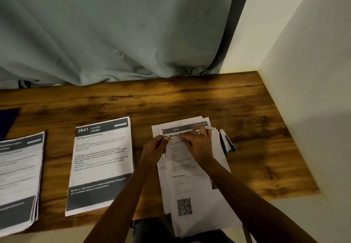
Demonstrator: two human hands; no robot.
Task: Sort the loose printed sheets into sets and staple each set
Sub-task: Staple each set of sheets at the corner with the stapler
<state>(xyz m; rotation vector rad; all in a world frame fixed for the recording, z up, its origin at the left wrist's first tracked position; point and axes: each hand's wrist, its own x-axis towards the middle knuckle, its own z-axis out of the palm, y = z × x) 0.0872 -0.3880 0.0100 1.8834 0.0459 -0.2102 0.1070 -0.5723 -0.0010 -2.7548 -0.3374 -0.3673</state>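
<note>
Two bare forearms come in from 6 o'clock and meet over a loose pile of printed sheets (218,167) at 5 o'clock, whose near end hangs over the table's front edge. The left hand (154,148) has its fingers curled and pinches the far edge of the top sheet (183,168), a page with a square code near its bottom. The right hand (199,146) lies on that same edge with fingers bent; it seems to pinch it too, though blur hides the thumb.

A grey-green curtain (114,34) fills 12 o'clock and bunches on the back of the wooden table (190,100). A pale wall (303,72) closes off 3 o'clock. A squared stack headed 2641 (100,167) lies flat at 7 o'clock, well apart from the pile. Another stack (19,176) lies at 8 o'clock, cut off by the frame. A dark flat shape (7,119) sits at 9 o'clock. A stapler (227,143) lies at 3 o'clock of the pile, just beside its fanned edges
</note>
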